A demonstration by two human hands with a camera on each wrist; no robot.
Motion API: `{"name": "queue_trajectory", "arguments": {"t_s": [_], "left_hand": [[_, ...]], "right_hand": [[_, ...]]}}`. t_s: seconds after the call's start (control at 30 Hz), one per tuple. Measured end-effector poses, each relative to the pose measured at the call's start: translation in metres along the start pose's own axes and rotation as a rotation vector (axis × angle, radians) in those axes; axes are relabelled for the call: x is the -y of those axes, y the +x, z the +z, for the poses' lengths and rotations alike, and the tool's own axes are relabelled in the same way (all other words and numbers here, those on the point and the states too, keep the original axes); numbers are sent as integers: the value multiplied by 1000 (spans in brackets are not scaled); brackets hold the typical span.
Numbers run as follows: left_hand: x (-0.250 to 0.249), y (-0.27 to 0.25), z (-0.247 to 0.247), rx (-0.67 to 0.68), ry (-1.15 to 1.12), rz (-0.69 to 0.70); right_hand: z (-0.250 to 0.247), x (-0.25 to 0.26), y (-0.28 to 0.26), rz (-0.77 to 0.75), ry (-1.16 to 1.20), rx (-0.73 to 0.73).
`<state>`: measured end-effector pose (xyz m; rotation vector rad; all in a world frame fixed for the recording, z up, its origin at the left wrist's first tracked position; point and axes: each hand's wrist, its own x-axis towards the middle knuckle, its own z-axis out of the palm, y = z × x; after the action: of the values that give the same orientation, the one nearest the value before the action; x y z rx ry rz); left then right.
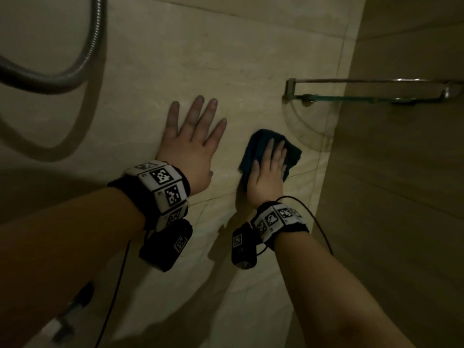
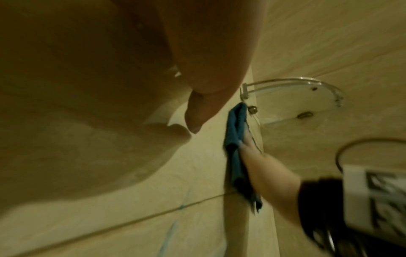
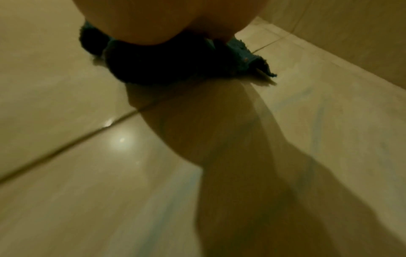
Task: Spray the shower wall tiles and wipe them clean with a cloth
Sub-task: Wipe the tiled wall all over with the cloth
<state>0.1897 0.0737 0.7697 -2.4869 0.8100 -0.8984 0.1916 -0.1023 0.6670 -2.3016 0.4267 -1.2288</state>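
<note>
On the beige wall tile, just below and left of the glass corner shelf, your right hand presses the folded blue cloth flat with straight fingers, its length running up the wall. Your left hand rests spread and empty just beside it, bracing.

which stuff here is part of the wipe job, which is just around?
In the job:
cloth, flat under the right hand
wall tiles
left hand, flat on the tiles

Just around:
shower hose
glass corner shelf
</note>
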Motion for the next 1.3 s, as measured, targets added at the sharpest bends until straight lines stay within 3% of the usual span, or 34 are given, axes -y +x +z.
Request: {"name": "queue_trajectory", "arguments": {"t_s": [0.13,0.47,0.63,1.07,1.2,1.3], "left_hand": [[-19,9,2,19,-10,-20],[-51,34,2,54,-68,-150],[-53,34,1,51,-40,-173],[-54,29,3,-23,-33,-150],[-53,31,5,-30,28,-130],[-53,31,6,-28,44,-113]], "right_hand": [[-18,-28,31,57,32,-28],[-49,-104,89,19,-26,-10],[-52,-118,94,-42,-44,16],[-20,-132,-3,-111,-128,367],[-14,-125,-20,-46,-109,399],[-11,-112,-21,8,-59,341]]}}
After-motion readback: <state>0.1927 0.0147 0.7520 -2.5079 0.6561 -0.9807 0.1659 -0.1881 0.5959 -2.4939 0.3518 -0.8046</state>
